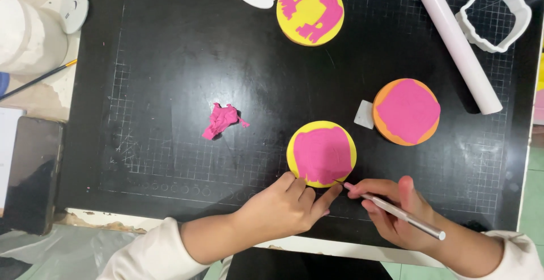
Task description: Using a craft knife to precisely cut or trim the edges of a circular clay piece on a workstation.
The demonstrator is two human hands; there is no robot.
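— Firstly, item one?
— Yellow round disc topped with a pink clay sheet (321, 154), on the black gridded cutting mat (170, 59), at its near edge.
— Hands?
— Left hand (283, 206): fingers together, tips pressed to that disc's near rim, holding nothing. Right hand (396, 212): closed around a slim silver metal tool (396, 212), its tip at the disc's lower right edge.
— Around that disc?
— Left of it, a crumpled pink clay scrap (221, 120). Right, an orange disc under pink clay (407, 112). Beyond, a yellow disc with ragged pink clay (310, 10), a white rolling pin (453, 39) and a white plastic cutter (494, 15).
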